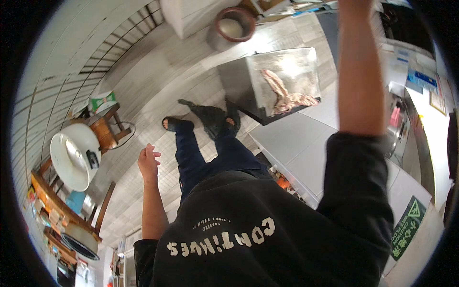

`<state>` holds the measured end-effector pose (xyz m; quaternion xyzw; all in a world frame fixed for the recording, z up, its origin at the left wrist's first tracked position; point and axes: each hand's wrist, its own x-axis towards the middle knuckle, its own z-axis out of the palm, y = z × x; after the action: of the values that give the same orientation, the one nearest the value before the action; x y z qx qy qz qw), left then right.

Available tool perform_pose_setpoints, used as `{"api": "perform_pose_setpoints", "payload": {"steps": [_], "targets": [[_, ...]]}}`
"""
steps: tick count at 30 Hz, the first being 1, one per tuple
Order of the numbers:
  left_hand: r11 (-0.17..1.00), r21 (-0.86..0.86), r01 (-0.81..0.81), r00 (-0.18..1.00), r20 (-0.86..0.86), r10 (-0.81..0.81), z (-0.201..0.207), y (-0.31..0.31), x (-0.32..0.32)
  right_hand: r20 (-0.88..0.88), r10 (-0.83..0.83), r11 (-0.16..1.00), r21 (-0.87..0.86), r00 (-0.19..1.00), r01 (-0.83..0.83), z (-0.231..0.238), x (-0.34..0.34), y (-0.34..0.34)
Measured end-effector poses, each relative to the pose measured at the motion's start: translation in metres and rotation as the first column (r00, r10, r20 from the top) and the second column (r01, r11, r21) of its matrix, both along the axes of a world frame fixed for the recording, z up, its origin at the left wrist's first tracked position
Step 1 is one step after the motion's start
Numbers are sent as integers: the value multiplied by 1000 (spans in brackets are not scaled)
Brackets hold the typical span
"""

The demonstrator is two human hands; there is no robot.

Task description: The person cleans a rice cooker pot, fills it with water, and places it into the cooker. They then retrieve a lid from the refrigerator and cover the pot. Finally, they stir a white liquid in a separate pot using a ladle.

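My left hand hangs at my side over the tiled floor, fingers apart and holding nothing. My right forearm reaches up to the top edge of the picture, and the hand itself is cut off there. I wear a black sweatshirt and dark trousers, with sandalled feet on the floor. Beside the raised arm a steel-topped box carries a strip of pale raw meat.
A white counter runs along my right. A brown-rimmed bucket stands on the floor at the top. At the left a white round basin rests on wooden furniture. A green floor sign lies at lower right.
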<state>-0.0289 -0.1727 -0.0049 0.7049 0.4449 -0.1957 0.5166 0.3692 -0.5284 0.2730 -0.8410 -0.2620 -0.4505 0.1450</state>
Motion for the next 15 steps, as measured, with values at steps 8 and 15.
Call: {"api": "perform_pose_setpoints", "payload": {"steps": [8, 15], "targets": [[855, 43, 517, 845, 133, -518, -71, -175, 110, -961, -278, 171, -31, 18, 985, -341, -267, -390], [716, 289, 636, 577, 438, -689, -143, -315, 267, -987, 85, 15, 138, 136, 990, -437, -288, -475]]}}
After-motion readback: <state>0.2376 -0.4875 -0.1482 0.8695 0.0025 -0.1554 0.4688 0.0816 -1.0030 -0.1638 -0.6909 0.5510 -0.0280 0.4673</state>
